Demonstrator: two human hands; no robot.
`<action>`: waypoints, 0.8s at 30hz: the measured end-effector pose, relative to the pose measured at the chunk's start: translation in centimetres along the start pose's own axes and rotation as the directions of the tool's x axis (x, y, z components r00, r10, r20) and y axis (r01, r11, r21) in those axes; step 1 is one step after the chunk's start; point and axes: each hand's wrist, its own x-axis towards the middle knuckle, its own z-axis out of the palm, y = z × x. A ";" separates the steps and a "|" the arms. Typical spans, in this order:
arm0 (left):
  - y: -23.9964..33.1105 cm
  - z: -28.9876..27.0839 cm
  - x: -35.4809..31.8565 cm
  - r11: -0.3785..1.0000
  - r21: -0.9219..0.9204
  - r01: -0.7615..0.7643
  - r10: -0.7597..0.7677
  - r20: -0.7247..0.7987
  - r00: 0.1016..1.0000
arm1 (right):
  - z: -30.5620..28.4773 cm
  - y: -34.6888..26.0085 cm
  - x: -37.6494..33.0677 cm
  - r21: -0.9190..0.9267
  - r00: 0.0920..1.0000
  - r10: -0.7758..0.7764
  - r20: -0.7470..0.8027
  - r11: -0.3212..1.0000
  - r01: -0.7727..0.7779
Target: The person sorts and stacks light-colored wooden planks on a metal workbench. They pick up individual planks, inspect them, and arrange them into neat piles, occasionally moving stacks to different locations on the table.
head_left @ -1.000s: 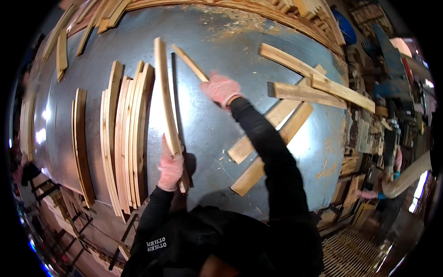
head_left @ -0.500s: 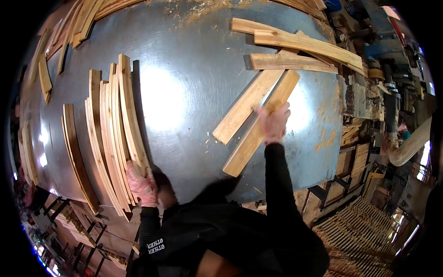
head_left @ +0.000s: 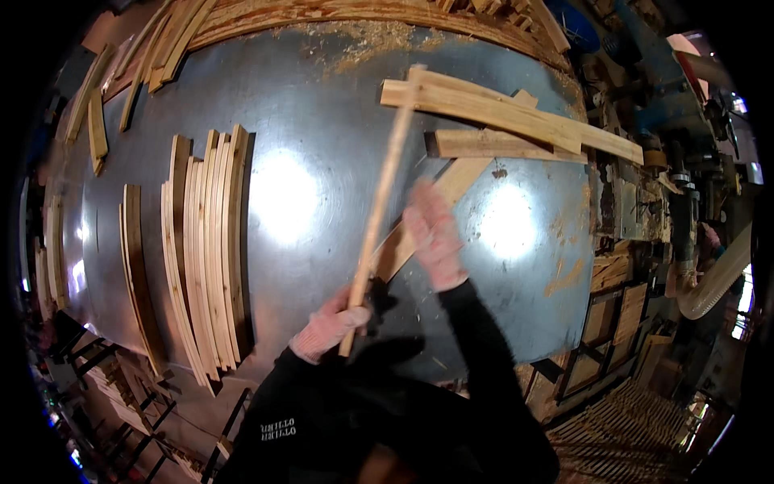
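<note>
My left hand (head_left: 332,323), in a pale glove, is closed around the near end of a narrow wooden strip (head_left: 384,185), which is raised on edge and slants away from me. To its right is my right hand (head_left: 435,234), also gloved and slightly blurred, its fingers stretched out and not gripping anything. Beneath that hand a wooden plank (head_left: 461,184) lies diagonally on the metal table (head_left: 322,89), partly hidden by the hand and the strip. On the left, a row of wooden strips (head_left: 218,250) stands side by side on the tabletop.
Several crossed planks (head_left: 516,109) lie at the far right. A separate strip (head_left: 139,274) rests left of the row, and more boards (head_left: 173,44) are at the far left. Sawdust (head_left: 363,40) covers the far edge. Machinery with a hose (head_left: 721,270) stands beyond the right side.
My left hand left the row and now holds a strip raised in front of me. My right hand let go of the plank it was on and moved left. The view has shifted slightly.
</note>
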 end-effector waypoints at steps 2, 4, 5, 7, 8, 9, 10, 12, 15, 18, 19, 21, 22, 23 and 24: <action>-1.9 -3.2 -0.7 0.946 0.320 -0.044 0.129 -0.249 0.960 | -7.9 -0.8 7.7 -0.858 0.942 -0.332 0.044 0.471 0.206; -6.2 -8.2 -1.5 0.848 0.504 -0.164 0.403 -0.412 0.818 | -14.5 -1.7 16.2 -0.989 0.924 -0.361 0.127 -0.122 0.088; -9.4 -11.3 -1.6 0.799 0.530 -0.283 0.555 -0.470 0.687 | -16.5 -2.5 18.9 -0.967 0.956 -0.253 0.148 -0.240 0.086; -8.9 -12.3 -3.2 0.788 0.613 -0.059 0.536 -0.636 0.556 | -18.7 -4.1 22.2 -0.926 0.988 -0.027 0.151 -0.353 0.132; -13.0 -15.4 -4.2 0.762 0.644 -0.059 0.605 -0.678 0.418 | -18.3 -4.2 23.8 -0.923 0.982 0.088 0.169 -0.335 0.189; -13.6 -16.6 -5.2 0.750 0.662 0.001 0.611 -0.692 0.384 | -19.0 -3.0 24.4 -0.951 0.981 0.041 0.189 -0.241 0.193; -14.1 -16.9 -6.7 0.738 0.670 0.081 0.615 -0.717 0.328 | -18.9 -1.3 25.3 -0.967 0.974 -0.006 0.226 -0.124 0.223; -11.5 -15.2 -8.4 0.581 0.731 0.358 0.650 -0.681 0.337 | -14.4 -1.9 20.8 -0.984 0.979 0.109 0.175 -0.018 0.178; -6.4 -13.0 -8.4 0.390 0.573 0.721 0.601 -0.752 0.272 | -9.5 -2.9 13.8 -0.968 0.945 0.253 0.209 0.190 0.163; -7.1 -13.9 -10.8 0.230 0.613 0.756 0.744 -0.612 0.269 | -0.3 -5.5 6.4 -0.980 0.849 0.525 0.064 0.194 -0.046; -7.1 -13.7 -10.9 0.216 0.651 0.727 0.778 -0.565 0.275 | 3.4 -0.9 3.2 -0.973 0.934 0.341 0.103 0.228 0.023; -4.7 -13.5 -9.0 0.117 0.717 0.688 0.817 -0.463 0.344 | 10.4 8.2 -2.6 -0.963 0.986 -0.077 0.151 0.212 0.164; -5.7 -13.7 -9.1 0.057 0.766 0.640 0.823 -0.399 0.404 | 13.3 5.4 -3.6 -0.900 0.929 0.145 0.341 0.335 0.278; -5.4 -12.3 -9.4 0.260 0.838 0.480 0.803 -0.464 0.374 | 16.3 2.6 -4.6 -0.809 0.768 0.376 0.518 0.508 0.297; -3.7 -10.9 -10.7 0.240 0.850 0.469 0.706 -0.485 0.516 | 19.0 -0.3 -5.5 -0.749 0.553 0.556 0.620 0.629 0.208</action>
